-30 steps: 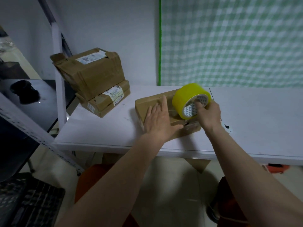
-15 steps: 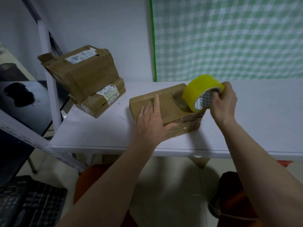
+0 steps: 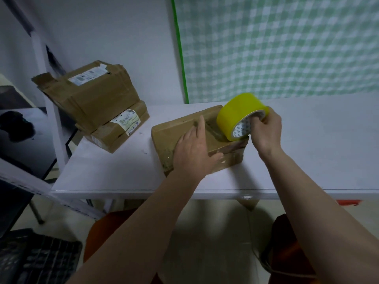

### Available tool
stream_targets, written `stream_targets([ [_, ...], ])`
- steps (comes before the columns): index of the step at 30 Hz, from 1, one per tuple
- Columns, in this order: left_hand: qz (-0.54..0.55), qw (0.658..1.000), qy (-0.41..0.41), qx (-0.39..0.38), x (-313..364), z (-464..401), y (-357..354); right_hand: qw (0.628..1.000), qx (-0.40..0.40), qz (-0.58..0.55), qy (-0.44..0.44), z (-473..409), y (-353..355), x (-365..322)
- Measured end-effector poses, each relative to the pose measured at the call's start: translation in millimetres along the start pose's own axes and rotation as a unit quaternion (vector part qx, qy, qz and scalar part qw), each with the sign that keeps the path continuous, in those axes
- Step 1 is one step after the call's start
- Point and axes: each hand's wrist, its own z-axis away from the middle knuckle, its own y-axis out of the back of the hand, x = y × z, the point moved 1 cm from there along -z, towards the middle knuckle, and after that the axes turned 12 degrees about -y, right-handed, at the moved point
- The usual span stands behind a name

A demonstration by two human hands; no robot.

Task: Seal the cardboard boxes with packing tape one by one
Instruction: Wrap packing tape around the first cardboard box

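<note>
While your left hand (image 3: 193,152) lies flat, fingers spread, on the cardboard box (image 3: 196,138) at the white table's (image 3: 123,171) near edge, your right hand (image 3: 264,130) pinches the yellow packing tape roll (image 3: 240,114) through its core, standing it on the box top just right of your left fingertips. Two stacked boxes (image 3: 98,107) sit well left of both grips.

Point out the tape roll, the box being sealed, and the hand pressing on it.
tape roll (image 3: 235,113): head view, on its yellow outer band.
box being sealed (image 3: 170,130): head view, on its bare top face.
left hand (image 3: 192,152): head view, on the back of the hand.
</note>
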Motion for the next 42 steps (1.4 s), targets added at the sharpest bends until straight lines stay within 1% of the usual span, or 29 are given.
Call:
stream_targets([
  [2, -0.001, 1.0, 0.006, 0.0, -2.4, 0.1, -0.3, 0.999, 0.034, 0.002, 0.007, -9.8, 7.8, -0.1],
  [4, -0.013, 1.0, 0.007, 0.002, -1.9, 0.6, -1.6, 0.998, 0.066, 0.001, -0.005, -19.1, 17.6, 2.5],
  [6, -0.03, 1.0, 0.002, 0.0, -0.6, 0.3, -2.7, 0.998, 0.067, 0.018, -0.009, -22.0, 24.6, 5.5],
  [8, -0.032, 0.999, 0.0, -0.016, -0.3, -0.8, -3.1, 0.998, 0.058, -0.001, -0.023, -21.8, 26.9, 6.7],
  [11, -0.017, 0.998, -0.01, -0.057, 4.3, -5.3, -2.9, 0.994, 0.034, -0.05, -0.089, -21.6, 28.1, 8.2],
  [12, -0.019, 0.997, -0.01, -0.075, 7.8, -9.3, -2.2, 0.988, 0.018, -0.087, -0.128, -22.5, 28.2, 11.1],
  [13, -0.031, 0.995, -0.011, -0.091, 13.3, -14.0, -2.0, 0.973, -0.006, -0.146, -0.177, -22.1, 28.4, 14.0],
  [15, -0.063, 0.991, -0.01, -0.116, 24.7, -22.3, -2.1, 0.925, -0.056, -0.268, -0.263, -17.3, 24.2, 16.9],
  [16, -0.067, 0.99, -0.007, -0.127, 30.3, -25.0, -3.0, 0.906, -0.068, -0.303, -0.287, -15.0, 22.0, 17.5],
  [17, -0.066, 0.988, -0.004, -0.137, 33.8, -26.1, -4.5, 0.901, -0.071, -0.308, -0.297, -14.0, 20.1, 17.7],
  [18, -0.063, 0.988, -0.003, -0.142, 35.3, -25.7, -6.7, 0.908, -0.069, -0.293, -0.293, -14.0, 18.9, 16.7],
  [22, -0.041, 0.989, 0.021, -0.138, 30.6, -24.6, -11.0, 0.963, -0.014, -0.182, -0.197, -27.0, 29.0, 8.8],
  [24, -0.035, 0.99, 0.029, -0.135, 29.6, -24.3, -10.3, 0.975, 0.017, -0.135, -0.175, -36.3, 36.8, 8.2],
  [25, -0.037, 0.99, 0.029, -0.135, 29.7, -23.9, -9.8, 0.976, 0.022, -0.126, -0.179, -38.8, 38.2, 10.7],
  [29, -0.051, 0.987, 0.027, -0.151, 30.1, -23.6, -9.3, 0.966, 0.037, -0.111, -0.231, -38.4, 30.6, 32.0],
  [31, -0.071, 0.982, 0.017, -0.176, 28.6, -24.6, -8.6, 0.953, 0.016, -0.135, -0.271, -38.4, 26.1, 42.0],
  [33, -0.101, 0.976, -0.011, -0.193, 23.9, -25.0, -6.7, 0.941, -0.006, -0.153, -0.303, -39.1, 24.5, 49.7],
  [36, -0.13, 0.979, -0.056, -0.145, 11.8, -21.2, -2.8, 0.931, -0.022, -0.174, -0.32, -38.3, 22.5, 57.4],
  [37, -0.123, 0.981, -0.055, -0.136, 8.3, -19.4, -2.9, 0.93, -0.026, -0.18, -0.32, -36.3, 21.5, 58.4],
  [39, -0.092, 0.983, -0.035, -0.155, 2.8, -18.6, -5.3, 0.922, -0.034, -0.201, -0.329, -31.0, 19.0, 61.6],
  [42, -0.06, 0.981, -0.019, -0.183, -3.1, -20.2, -8.0, 0.893, -0.067, -0.266, -0.357, -17.2, 10.8, 70.2],
])
